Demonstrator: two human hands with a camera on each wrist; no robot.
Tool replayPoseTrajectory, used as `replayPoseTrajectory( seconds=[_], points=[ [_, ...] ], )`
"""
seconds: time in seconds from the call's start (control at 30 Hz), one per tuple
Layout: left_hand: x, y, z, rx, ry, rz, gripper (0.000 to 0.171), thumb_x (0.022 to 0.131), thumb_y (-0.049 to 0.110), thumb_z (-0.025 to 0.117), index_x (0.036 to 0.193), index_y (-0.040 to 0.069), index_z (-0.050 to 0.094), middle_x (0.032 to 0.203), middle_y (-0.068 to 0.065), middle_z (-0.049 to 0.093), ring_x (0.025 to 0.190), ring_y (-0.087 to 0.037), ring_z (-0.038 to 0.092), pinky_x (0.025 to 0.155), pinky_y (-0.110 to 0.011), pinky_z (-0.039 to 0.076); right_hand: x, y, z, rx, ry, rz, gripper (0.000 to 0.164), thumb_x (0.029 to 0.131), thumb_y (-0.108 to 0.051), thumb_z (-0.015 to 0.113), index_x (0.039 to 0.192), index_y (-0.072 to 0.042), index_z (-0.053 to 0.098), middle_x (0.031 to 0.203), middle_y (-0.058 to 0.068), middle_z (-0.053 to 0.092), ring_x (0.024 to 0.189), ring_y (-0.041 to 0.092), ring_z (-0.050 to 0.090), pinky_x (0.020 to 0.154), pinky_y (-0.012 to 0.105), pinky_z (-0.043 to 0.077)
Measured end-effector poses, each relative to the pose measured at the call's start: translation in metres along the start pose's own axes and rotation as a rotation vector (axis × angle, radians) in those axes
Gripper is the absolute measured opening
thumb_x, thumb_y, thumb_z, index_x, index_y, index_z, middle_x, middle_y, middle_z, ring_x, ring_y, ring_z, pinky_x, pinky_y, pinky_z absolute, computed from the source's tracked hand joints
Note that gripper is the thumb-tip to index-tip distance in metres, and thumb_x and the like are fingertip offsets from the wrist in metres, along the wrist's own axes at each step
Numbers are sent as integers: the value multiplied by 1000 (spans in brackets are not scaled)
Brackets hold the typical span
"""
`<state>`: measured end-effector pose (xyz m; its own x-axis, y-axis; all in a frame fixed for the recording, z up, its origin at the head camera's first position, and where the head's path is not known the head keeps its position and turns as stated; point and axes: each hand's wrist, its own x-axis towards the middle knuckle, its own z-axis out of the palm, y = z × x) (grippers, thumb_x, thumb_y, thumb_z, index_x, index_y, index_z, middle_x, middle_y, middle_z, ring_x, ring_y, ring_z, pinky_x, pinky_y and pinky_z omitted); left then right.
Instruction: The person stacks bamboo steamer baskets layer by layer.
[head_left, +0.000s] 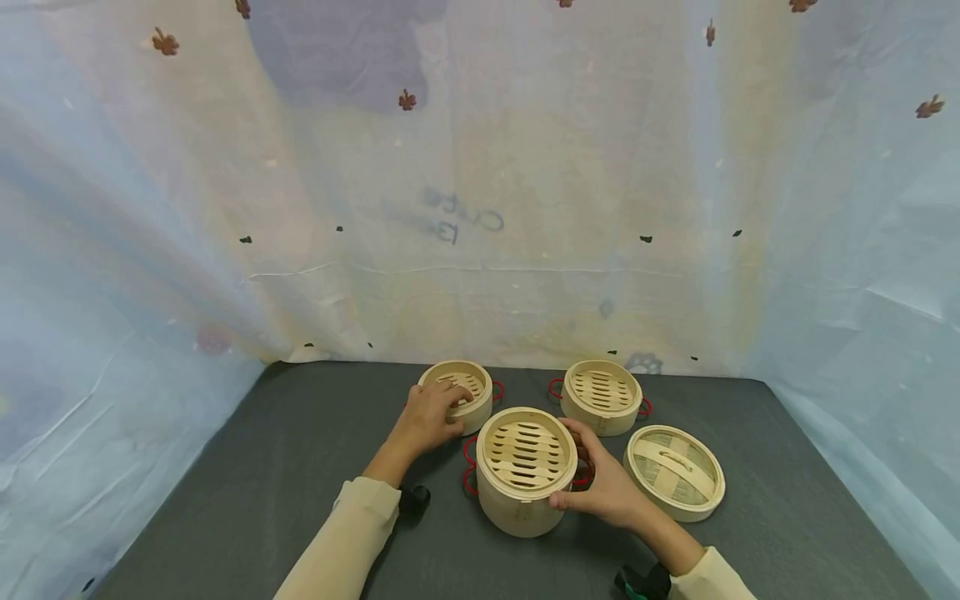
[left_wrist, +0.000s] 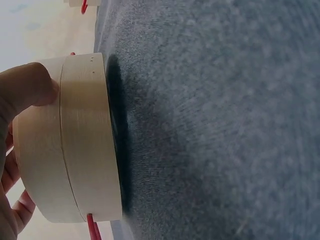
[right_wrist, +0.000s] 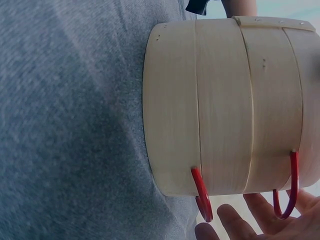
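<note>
At the back left, a round bamboo steamer basket with a slatted base and red handles stands on the dark table. My left hand grips it, fingers over its rim and thumb against its side. In front of it is a taller stack of bamboo steamer baskets, with red handles on both sides and slats in the top one. My right hand holds this stack near its top, thumb at the front and fingers round the right side by the handles.
Another slatted bamboo basket with red handles stands at the back right. A woven bamboo lid with a small handle lies right of the stack. Behind the dark table hangs a pale printed curtain, which also covers the sides.
</note>
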<state>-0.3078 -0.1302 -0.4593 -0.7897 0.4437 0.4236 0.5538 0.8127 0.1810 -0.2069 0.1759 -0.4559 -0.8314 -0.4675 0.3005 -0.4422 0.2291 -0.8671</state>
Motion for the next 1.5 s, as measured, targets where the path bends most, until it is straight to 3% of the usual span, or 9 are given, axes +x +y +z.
replayPoseTrajectory(
  seconds=[0.3,0.47,1.1,1.5],
  points=[
    [-7,1,-6,10,-10,-11,31,78,21,76,106,29,66,91,9,61,85,-10,53,76,-39,37,0,-3,0,5,-6,0,96,76,-16,81,151,-8,23,136,22,47,115,15,57,82,34,53],
    [-9,0,-11,26,-2,-12,30,80,21,75,107,28,66,92,7,59,85,-12,52,76,-39,35,0,-3,0,4,-8,1,96,76,-16,81,151,-7,23,136,22,47,115,15,57,83,34,53],
    [-12,11,-42,79,108,74,38,73,21,81,108,24,67,95,4,62,87,-16,57,79,-46,42,0,-3,0,21,-7,21,95,76,-15,81,151,-12,23,137,22,46,117,17,56,86,33,52],
    [-17,26,-56,72,194,93,36,74,19,80,108,26,68,92,5,57,81,-16,54,74,-40,42,-1,-2,0,9,-4,37,94,76,-16,80,151,-20,24,138,21,46,116,13,55,83,33,53]
  ],
)
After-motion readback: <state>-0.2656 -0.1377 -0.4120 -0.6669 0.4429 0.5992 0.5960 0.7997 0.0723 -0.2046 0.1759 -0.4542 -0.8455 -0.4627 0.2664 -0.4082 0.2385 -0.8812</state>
